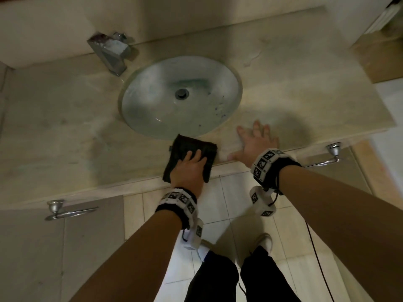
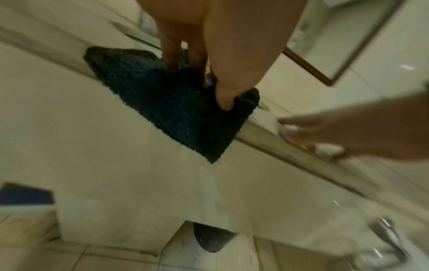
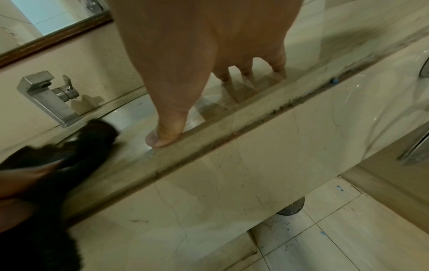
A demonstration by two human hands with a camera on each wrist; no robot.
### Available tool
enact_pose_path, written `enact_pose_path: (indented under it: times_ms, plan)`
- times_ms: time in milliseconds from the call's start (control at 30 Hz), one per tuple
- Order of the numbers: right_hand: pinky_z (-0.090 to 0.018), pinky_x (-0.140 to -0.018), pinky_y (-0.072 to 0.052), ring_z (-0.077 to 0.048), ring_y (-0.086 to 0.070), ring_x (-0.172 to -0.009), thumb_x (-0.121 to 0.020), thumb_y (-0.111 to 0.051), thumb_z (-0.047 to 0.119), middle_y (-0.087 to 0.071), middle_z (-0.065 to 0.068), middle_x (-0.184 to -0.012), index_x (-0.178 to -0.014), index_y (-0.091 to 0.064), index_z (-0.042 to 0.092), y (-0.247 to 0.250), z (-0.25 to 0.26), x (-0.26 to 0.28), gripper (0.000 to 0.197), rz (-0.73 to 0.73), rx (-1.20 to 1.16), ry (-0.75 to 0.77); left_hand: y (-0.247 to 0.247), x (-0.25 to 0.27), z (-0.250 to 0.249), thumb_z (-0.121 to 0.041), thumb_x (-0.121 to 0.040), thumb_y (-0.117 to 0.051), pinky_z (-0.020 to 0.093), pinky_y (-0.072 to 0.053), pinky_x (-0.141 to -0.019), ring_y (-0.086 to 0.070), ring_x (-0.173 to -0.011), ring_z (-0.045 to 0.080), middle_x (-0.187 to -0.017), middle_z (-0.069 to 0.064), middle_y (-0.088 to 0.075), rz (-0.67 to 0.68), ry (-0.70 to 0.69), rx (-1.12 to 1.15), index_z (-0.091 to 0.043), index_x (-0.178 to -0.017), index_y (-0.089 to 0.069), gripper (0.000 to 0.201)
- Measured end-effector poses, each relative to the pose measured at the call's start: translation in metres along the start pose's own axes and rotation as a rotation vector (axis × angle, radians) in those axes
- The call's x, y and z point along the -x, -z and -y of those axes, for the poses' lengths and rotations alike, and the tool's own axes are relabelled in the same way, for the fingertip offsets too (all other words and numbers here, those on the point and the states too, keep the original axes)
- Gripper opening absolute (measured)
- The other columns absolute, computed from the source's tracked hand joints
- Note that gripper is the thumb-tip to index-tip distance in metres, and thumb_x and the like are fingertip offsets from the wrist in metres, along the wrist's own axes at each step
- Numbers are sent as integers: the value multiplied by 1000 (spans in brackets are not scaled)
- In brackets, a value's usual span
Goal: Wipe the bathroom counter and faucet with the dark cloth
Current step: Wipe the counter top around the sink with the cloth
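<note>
Bathroom worktop (image 1: 65, 118): left hand (image 1: 188, 171) presses the dark cloth (image 1: 185, 147) at its front edge, fingers flat; right hand (image 1: 257, 141) rests spread and empty; faucet (image 1: 109, 53) likely still unwiped.

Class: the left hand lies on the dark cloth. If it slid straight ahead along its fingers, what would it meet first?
Probably the rim of the sink basin, just beyond the dark cloth under the left hand; the gap is hard to judge.

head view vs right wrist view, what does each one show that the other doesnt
Only the head view shows the sink basin with its drain and both towel bars. Only the right wrist view shows the mirror frame and the grime line under the counter edge. Both show the faucet, the dark cloth under the left hand, and the right hand flat on the counter.
</note>
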State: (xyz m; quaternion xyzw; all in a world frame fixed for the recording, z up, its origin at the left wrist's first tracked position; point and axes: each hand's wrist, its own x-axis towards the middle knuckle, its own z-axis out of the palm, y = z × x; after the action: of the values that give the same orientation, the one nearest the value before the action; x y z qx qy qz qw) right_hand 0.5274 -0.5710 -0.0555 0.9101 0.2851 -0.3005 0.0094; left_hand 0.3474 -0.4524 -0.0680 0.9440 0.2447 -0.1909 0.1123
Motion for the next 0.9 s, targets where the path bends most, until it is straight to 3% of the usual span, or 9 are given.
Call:
enact_pose_path:
  times_ms: [233,367,567,767,900]
  plan:
    - [-63,-116,-4,-35,17,-147,-73,-59,74,21,-3,-161,-150,1,44,3,4,5,102,10,0,-15,4,40,120,-16,-104,-31,41,-29,-114,-13,-148,21,-161,-3,-12,18,391,89,-25,-150,-31,47]
    - [-62,-116,-4,-35,16,-147,-74,-61,73,22,-3,-161,-151,1,44,4,4,3,103,21,-1,-11,-1,45,148,-16,-102,-36,46,-34,-110,-17,-147,25,-160,3,-18,-8,423,51,-21,-148,-35,46]
    - [-64,-115,-5,-37,15,-147,-74,-62,70,21,-6,-161,-150,0,43,3,5,-1,102,16,4,-19,3,20,113,-19,-100,-37,50,-34,-110,-14,-145,32,-160,7,-12,36,453,-57,-19,-152,-21,54]
    - [-63,-115,-4,-36,18,-146,-75,-62,70,24,-5,-160,-150,3,44,3,5,-3,102,36,10,-20,14,-21,24,-22,-100,-38,51,-33,-109,-15,-145,32,-160,5,-15,-7,214,-45,-22,-148,-28,49]
    - [-64,-115,-5,-36,17,-147,-73,-62,72,24,-4,-160,-150,2,46,-1,4,-6,103,14,5,-31,12,-35,-31,-19,-95,-49,54,-18,-116,-6,-147,33,-162,4,-9,8,83,-20,-21,-151,-23,61]
